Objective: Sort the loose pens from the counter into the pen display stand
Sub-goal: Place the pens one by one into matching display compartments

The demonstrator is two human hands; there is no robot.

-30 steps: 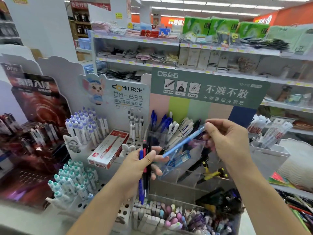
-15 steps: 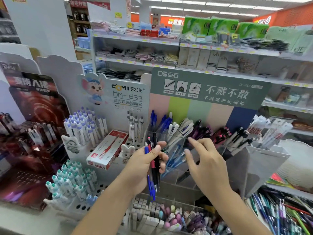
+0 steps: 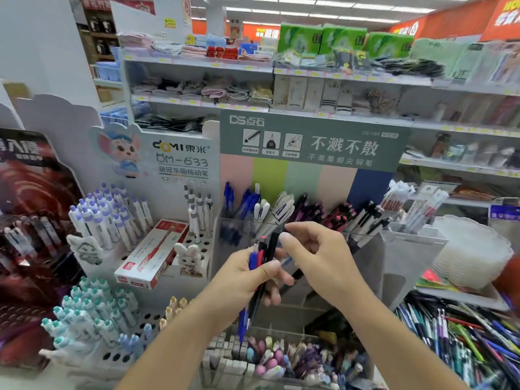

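Note:
My left hand (image 3: 244,280) is shut on a small bunch of pens (image 3: 257,291), blue, red and black, held upright in front of the clear tiered pen display stand (image 3: 368,266). My right hand (image 3: 318,257) is beside it, thumb and forefinger pinching the top of the black pen in that bunch. The stand's upper pockets hold blue pens (image 3: 239,204), white pens (image 3: 275,209), dark purple and black ones. A heap of loose pens (image 3: 461,342) lies on the counter at the lower right.
A white DOMI stand (image 3: 157,220) with purple-capped and teal-capped pens and a red pen box (image 3: 152,254) stands left. A dark red display (image 3: 31,220) is far left. A bin of pastel erasers and pens (image 3: 270,358) sits below my hands. Store shelves rise behind.
My right hand dropped a translucent blue pen into the stand, then came back left to the bunch in my left hand and pinched the black pen. The left hand rose slightly.

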